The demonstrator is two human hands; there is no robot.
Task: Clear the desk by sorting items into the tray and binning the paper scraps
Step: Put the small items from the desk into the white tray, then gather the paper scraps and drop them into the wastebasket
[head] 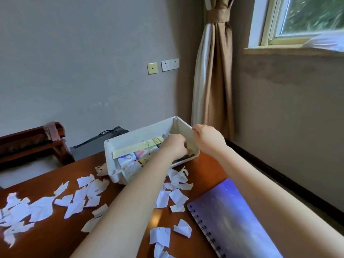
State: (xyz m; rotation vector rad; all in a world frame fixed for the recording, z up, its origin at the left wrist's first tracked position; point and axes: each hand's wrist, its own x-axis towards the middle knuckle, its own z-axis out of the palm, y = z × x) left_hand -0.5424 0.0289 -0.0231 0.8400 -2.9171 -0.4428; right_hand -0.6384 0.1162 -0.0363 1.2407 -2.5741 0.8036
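White tray (119, 146), centre frame on the desk (202, 170), holds packets and a ruler (137, 147). Right hand (208, 139) pinches its right rim, evidently steadying it. Left hand (175, 148) reaches inside, fingers curled; contents unclear. Paper scraps (78, 200) cover lower left, unbinned; notebook (232, 216) lower right.

My right hand (208, 139) grips the tray (119, 144), smooth matt white plastic; the desk (201, 168) is glossy reddish wood; torn paper scraps (78, 200) look matt; at five o'clock, a wire-bound notebook (232, 216).
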